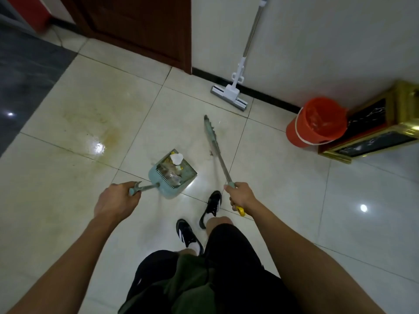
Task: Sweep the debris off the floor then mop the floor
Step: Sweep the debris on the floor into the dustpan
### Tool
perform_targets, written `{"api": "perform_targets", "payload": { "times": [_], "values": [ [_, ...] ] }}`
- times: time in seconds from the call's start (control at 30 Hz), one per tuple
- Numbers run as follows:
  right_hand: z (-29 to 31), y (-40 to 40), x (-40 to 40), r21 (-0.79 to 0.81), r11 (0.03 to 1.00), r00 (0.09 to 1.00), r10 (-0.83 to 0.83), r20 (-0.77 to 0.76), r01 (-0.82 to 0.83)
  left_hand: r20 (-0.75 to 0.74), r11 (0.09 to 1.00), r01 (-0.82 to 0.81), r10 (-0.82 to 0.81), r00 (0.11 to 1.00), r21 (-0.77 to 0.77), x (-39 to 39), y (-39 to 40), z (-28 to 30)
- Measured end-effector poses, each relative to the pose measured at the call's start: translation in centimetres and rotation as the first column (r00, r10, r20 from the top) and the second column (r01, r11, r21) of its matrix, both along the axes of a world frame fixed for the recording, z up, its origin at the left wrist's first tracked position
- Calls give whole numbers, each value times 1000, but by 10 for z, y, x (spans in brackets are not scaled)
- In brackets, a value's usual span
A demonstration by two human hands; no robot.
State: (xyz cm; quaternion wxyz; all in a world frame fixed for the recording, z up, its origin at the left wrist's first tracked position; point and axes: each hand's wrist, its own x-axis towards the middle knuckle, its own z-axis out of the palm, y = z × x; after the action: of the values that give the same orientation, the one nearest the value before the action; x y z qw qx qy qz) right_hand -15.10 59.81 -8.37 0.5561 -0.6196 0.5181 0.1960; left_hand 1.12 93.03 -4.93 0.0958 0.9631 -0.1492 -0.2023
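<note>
Sweeping looks nearly done: our left hand (pixel 118 198) grips the loaded dustpan (pixel 172 173), our right hand (pixel 240 197) the broom (pixel 214 143). Next, emptying; the mop (pixel 229 94) waits beyond the dustpan.

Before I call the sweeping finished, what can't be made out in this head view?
- Broom head: motion-blurred, so floor contact is unclear.
- Debris in the dustpan: too small to identify beyond a white wad.
- Mop handle top: cut off by the upper edge.
- Red bucket: water, if any, indiscernible.
- Floor behind the person: out of view.
</note>
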Motion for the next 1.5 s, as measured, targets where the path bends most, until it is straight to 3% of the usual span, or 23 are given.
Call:
{"api": "perform_targets", "payload": {
  "times": [0.13,0.43,0.73,0.9,1.03,1.13,1.23,1.37,1.5],
  "values": [
    [0,-10,-12,198,963,978,-199,67,183,-21,999,-25,25,999,21,-12,1,-2],
    [-23,-30,27,375,891,955,-293,44,256,-39,995,-80,82,996,55,-22,-43,2],
    [-41,-45,15,406,812,903,-420,-92,419,-53,996,-40,45,998,81,-25,-91,-2],
    [-36,-58,-13,449,690,810,-564,-160,568,-59,995,7,-1,998,99,-25,-110,-7],
    [-34,-75,-39,559,611,777,-621,-100,560,-64,991,66,-59,996,112,-24,-127,-9],
    [-36,-88,-54,583,651,816,-577,-35,485,-60,992,78,-72,996,103,-23,-139,-12],
    [-39,-96,-63,507,755,866,-499,34,415,-59,993,79,-74,995,84,-22,-149,-18],
    [-44,-103,-69,221,955,962,-231,142,197,-63,995,71,-67,996,70,-22,-161,-25],
    [-55,-116,-68,-79,997,998,20,66,-14,-70,994,76,-71,995,75,-24,-171,-30]
  ]
}}
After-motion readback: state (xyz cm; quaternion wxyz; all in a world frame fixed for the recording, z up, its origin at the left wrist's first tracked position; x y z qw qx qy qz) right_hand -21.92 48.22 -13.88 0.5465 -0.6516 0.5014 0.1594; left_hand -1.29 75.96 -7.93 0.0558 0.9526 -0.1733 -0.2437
